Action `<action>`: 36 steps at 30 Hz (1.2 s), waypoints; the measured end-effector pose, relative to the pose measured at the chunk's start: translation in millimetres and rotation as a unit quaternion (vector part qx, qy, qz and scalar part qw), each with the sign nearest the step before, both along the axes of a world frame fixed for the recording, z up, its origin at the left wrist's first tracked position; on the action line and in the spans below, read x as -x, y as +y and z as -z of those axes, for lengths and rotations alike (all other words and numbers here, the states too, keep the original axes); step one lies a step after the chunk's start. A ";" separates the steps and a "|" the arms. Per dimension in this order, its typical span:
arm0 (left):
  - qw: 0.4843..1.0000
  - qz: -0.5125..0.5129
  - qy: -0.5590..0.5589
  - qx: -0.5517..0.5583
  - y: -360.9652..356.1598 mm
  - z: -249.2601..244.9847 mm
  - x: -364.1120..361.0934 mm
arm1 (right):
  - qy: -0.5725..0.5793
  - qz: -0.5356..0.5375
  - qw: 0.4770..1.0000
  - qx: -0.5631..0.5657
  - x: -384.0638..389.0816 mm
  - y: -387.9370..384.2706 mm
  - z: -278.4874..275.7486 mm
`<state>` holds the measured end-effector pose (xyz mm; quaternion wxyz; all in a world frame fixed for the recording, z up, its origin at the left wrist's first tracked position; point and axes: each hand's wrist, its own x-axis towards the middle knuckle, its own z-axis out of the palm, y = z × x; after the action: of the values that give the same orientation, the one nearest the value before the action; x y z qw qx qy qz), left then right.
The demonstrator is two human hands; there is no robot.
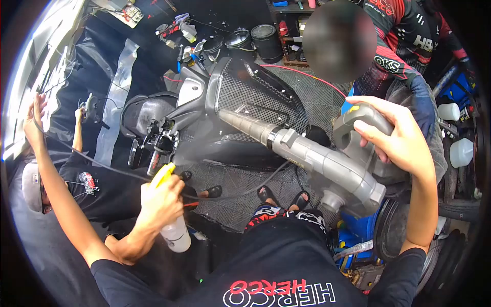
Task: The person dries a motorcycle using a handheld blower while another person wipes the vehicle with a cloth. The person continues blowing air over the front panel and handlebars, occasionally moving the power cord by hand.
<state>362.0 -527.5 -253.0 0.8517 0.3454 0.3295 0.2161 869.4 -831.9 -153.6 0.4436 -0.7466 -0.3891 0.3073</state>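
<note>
My right hand (396,135) grips the handle of a grey electric blower (327,161). Its tapered nozzle reaches over the textured black body of a motorcycle (261,89). At the far left my left hand (35,125) is raised with the blower's power cord (115,168) in its fingers; the cord sags across toward the blower. In front of my left arm's side, a co-worker's hand (162,199) squeezes a spray bottle (176,235) with a yellow trigger head, and mist hangs near the motorcycle. The co-worker's other hand (79,113) is up by a dark object whose kind I cannot make out.
A co-worker in a cap (31,187) stands to my left. Another person in a red and black jersey (404,36) is at the back right. Black lidded buckets (267,43) stand behind the motorcycle. A red hose (307,74) crosses the grey floor mat (230,207). Clutter lines the right.
</note>
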 end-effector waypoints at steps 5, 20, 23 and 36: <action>0.900 -0.114 0.218 -0.359 19.5 -127.9 -41.1 | -0.091 0.088 0.988 -0.090 17.2 -36.4 -17.0; 0.351 -0.166 0.473 -0.791 229.7 -363.6 30.4 | -0.198 0.149 0.961 -0.125 30.0 -101.7 -38.7; 0.360 -0.167 0.472 -0.787 238.3 -370.5 36.2 | -0.204 0.122 0.968 -0.081 30.7 -101.5 -40.4; 0.484 -0.130 0.369 -0.783 229.0 -392.0 23.9 | -0.035 0.116 0.992 -0.040 -10.5 -53.3 -0.2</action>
<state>338.0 -298.5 139.0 -0.0079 0.8711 0.3489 0.3456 880.0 -885.2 -153.4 0.4919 -0.7788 -0.3268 0.2113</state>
